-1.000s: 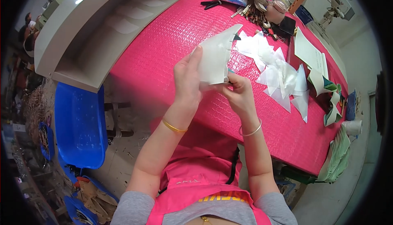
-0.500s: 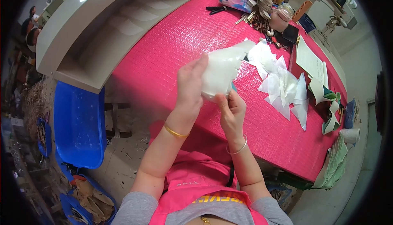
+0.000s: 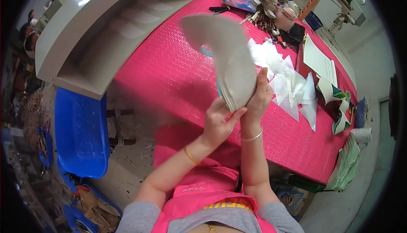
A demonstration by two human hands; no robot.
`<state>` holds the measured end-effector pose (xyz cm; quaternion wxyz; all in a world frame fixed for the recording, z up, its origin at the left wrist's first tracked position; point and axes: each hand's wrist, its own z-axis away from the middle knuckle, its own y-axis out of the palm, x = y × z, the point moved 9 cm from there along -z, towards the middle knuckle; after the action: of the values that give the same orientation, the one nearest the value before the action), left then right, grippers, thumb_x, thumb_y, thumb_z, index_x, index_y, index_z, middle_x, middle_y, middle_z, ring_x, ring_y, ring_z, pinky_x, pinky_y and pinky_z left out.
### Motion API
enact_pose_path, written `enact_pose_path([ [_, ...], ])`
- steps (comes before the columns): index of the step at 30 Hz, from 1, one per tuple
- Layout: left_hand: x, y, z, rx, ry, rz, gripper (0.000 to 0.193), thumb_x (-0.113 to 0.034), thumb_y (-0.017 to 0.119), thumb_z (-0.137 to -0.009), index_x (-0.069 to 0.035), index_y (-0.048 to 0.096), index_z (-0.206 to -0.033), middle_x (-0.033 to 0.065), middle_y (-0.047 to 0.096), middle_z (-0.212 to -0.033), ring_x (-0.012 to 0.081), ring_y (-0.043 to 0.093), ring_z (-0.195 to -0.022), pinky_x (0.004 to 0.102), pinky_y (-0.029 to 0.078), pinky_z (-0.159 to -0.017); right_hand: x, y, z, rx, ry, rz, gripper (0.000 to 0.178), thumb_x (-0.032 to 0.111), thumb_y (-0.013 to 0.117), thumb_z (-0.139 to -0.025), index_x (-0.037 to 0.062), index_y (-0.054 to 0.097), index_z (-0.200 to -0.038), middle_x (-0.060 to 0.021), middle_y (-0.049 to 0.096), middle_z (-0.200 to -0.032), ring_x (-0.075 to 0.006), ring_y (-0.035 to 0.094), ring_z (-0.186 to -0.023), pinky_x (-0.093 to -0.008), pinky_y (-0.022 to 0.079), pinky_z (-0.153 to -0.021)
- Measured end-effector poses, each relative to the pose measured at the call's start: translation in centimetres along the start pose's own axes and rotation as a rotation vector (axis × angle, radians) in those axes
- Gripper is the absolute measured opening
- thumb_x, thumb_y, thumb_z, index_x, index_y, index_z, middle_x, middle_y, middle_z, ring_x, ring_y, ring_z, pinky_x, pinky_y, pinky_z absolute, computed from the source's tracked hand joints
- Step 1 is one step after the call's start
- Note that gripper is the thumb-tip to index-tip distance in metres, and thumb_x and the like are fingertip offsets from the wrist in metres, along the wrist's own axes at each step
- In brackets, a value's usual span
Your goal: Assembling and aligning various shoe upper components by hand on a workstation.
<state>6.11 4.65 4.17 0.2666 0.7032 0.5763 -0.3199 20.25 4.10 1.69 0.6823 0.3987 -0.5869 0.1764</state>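
Observation:
Over the pink table covering (image 3: 178,55) I hold up a stack of curved off-white sheets (image 3: 237,72). Its wide upper end is blurred by motion, and a sliver of blue-green shows at its left edge. My left hand (image 3: 219,122) pinches the narrow lower end, thumb in front. Along the right edge, my right hand (image 3: 257,99) grips the same stack with its thumb up; its other fingers are partly hidden. Just right of the stack, loose white pointed pieces (image 3: 292,84) lie heaped on the table.
A grey shelf unit (image 3: 85,38) with pale curved pieces inside borders the left side. Below it sits a blue plastic tub (image 3: 80,135). At the back are bundled strips (image 3: 265,6) and a black box (image 3: 296,32). A written-on paper sheet (image 3: 318,61) lies at right.
The stack has turned, its wide end swinging to the upper left. My left hand has come down to the lower end, and my right hand has moved up along the right edge.

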Motion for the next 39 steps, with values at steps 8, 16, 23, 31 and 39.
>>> enact_pose_path([
  [8, 3.2, 0.7, -0.3, 0.085, -0.838, 0.755, 0.023, -0.018, 0.056, -0.085, 0.004, 0.062, -0.087, 0.0041, 0.062, -0.081, 0.0089, 0.056, -0.08, 0.0235, 0.046, -0.07, -2.9, 2.0, 0.5, 0.476, 0.298, -0.083, 0.053, 0.044, 0.038, -0.09, -0.0039, 0.055, -0.104, -0.0106, 0.062, -0.091, -0.0135, 0.059, -0.08, -0.0261, 0.048, -0.071],
  [16, 3.7, -4.4, -3.0, 0.397, -0.734, 0.431, 0.019, -0.003, 0.06, -0.077, 0.005, 0.062, -0.094, 0.0071, 0.064, -0.078, 0.0071, 0.057, -0.07, 0.0207, 0.046, -0.062, -1.7, 6.4, 2.3, 0.662, 0.164, -0.135, 0.03, 0.015, 0.061, -0.081, -0.0007, 0.055, -0.106, -0.0092, 0.061, -0.096, -0.0142, 0.058, -0.085, -0.0267, 0.045, -0.074],
  [23, 3.8, -8.2, -4.3, 0.046, -0.386, -0.374, 0.044, -0.016, 0.059, -0.079, 0.005, 0.047, -0.116, 0.0245, 0.057, -0.081, 0.0312, 0.06, -0.077, 0.0365, 0.044, -0.064, -1.3, 9.7, 1.6, 0.3, -0.775, 0.707, 0.021, 0.008, 0.066, -0.07, 0.0082, 0.062, -0.091, -0.0131, 0.06, -0.077, -0.029, 0.06, -0.067, -0.034, 0.048, -0.055],
  [31, 10.8, -15.4, -3.2, -0.125, -0.567, -0.385, 0.066, -0.032, 0.048, -0.088, 0.004, 0.018, -0.134, 0.0246, 0.037, -0.113, 0.0294, 0.049, -0.089, 0.0357, 0.043, -0.074, 4.7, 11.6, 6.6, 0.281, -1.045, 0.912, 0.037, 0.012, 0.064, -0.071, 0.0005, 0.05, -0.102, -0.0215, 0.053, -0.093, -0.0356, 0.053, -0.085, -0.0414, 0.04, -0.077],
  [39, 8.6, -12.9, -4.5, 0.114, -0.632, -0.81, 0.048, -0.042, 0.038, -0.091, 0.002, 0.054, -0.08, 0.0087, 0.049, -0.053, 0.0153, 0.052, -0.055, 0.0355, 0.038, -0.052, 3.1, 12.2, -0.1, 0.318, -0.724, 0.661, 0.023, 0.023, 0.058, -0.078, 0.0033, 0.055, -0.089, -0.0156, 0.058, -0.078, -0.032, 0.056, -0.076, -0.042, 0.041, -0.068],
])
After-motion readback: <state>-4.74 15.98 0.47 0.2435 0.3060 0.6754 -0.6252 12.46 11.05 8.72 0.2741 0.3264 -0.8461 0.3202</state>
